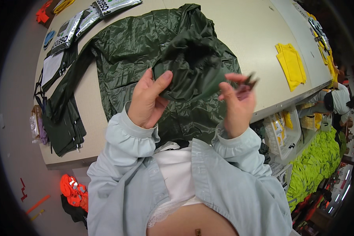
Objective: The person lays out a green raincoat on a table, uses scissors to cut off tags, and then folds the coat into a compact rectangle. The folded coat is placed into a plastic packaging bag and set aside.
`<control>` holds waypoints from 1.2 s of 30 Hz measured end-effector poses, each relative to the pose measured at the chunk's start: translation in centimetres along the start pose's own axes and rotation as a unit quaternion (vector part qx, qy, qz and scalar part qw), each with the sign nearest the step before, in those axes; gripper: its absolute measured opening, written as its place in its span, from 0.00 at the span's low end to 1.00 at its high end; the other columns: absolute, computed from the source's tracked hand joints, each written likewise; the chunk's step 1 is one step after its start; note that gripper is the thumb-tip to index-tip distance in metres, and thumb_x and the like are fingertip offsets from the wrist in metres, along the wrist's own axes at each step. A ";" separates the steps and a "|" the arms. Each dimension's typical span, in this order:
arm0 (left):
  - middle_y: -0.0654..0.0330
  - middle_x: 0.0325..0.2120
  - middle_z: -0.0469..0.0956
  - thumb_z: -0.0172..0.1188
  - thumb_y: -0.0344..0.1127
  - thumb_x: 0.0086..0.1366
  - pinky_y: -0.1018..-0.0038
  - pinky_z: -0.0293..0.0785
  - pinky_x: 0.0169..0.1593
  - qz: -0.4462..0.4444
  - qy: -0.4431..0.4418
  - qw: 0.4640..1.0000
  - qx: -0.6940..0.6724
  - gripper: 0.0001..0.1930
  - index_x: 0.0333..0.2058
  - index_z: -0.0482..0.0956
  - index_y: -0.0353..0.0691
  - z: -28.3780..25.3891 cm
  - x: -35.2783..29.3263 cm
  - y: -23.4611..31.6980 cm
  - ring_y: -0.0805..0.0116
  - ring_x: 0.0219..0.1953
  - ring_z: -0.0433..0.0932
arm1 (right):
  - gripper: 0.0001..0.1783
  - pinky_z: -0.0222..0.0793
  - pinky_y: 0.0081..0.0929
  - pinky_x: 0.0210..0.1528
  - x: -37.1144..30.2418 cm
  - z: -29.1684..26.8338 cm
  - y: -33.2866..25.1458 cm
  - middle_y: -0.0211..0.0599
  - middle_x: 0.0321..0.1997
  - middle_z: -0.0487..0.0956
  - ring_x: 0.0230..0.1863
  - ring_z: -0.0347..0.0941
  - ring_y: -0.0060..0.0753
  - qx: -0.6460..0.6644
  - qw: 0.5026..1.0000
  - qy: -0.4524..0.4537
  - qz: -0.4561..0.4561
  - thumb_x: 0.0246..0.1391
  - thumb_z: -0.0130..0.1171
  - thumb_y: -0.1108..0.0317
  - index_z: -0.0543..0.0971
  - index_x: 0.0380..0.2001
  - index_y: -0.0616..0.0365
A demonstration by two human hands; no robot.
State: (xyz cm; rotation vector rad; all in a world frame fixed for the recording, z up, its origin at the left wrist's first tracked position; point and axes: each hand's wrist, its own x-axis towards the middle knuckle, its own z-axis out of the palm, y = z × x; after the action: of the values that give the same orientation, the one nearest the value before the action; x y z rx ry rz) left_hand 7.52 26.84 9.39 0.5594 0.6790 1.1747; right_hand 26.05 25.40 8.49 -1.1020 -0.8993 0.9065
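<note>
Dark green, shiny fabric fills the middle of the head view: a jacket (pixel 129 51) spread on the pale table (pixel 251 35), one sleeve reaching toward the lower left. Over its front, held up between both hands, is a rounded, gathered hood-like piece (pixel 190 67) in matching green; whether it is joined to the jacket I cannot tell. The left hand (pixel 149 98) pinches the near left edge of this piece, thumb on top and fingers beneath. The right hand (pixel 240 100) is curled around a small dark object (pixel 251 80), too blurred to identify, with thumb and fingertips by the piece's right edge; I cannot tell whether they pinch the cloth. Beside the sleeve lie folded dark green pieces (pixel 65 131) and a white sheet (pixel 53 67), with silvery packets (pixel 69 33) above. A folded yellow cloth (pixel 291 65) lies well apart, on the table's right
</note>
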 end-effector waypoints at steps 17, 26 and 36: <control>0.54 0.40 0.76 0.46 0.40 0.66 0.70 0.71 0.48 -0.019 0.067 0.993 -0.094 0.15 0.43 0.70 0.33 -1.3 1.0 -0.9 0.66 0.42 0.76 | 0.06 0.57 0.23 0.43 0.7 -3.7 0.0 0.40 0.39 0.70 0.38 0.62 0.27 0.176 0.936 -0.298 0.062 0.45 0.57 0.72 0.71 0.24 0.61; 0.56 0.49 0.68 0.68 0.45 0.47 0.71 0.65 0.54 0.006 -0.134 0.991 -0.006 0.42 0.56 0.57 0.33 -1.0 -0.3 -1.2 0.68 0.52 0.68 | 0.18 0.67 0.21 0.42 2.3 -3.0 0.2 0.40 0.43 0.76 0.41 0.71 0.24 0.052 0.963 -0.221 0.142 0.48 0.60 0.67 0.74 0.43 0.63; 0.54 0.18 0.63 0.54 0.18 0.40 0.73 0.62 0.24 0.313 0.147 0.783 0.518 0.10 0.21 0.64 0.34 -3.1 0.4 -3.6 0.57 0.19 0.64 | 0.14 0.57 0.16 0.22 -2.4 -0.3 1.5 0.22 0.18 0.67 0.22 0.60 0.11 -0.194 0.955 -0.221 -0.039 0.35 0.64 0.81 0.69 0.24 0.59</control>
State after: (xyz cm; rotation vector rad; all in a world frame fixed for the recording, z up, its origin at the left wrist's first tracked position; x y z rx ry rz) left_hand 7.63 26.26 4.63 1.6531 1.5055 1.4521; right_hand 25.22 23.42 6.71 -1.2029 -1.5313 0.9524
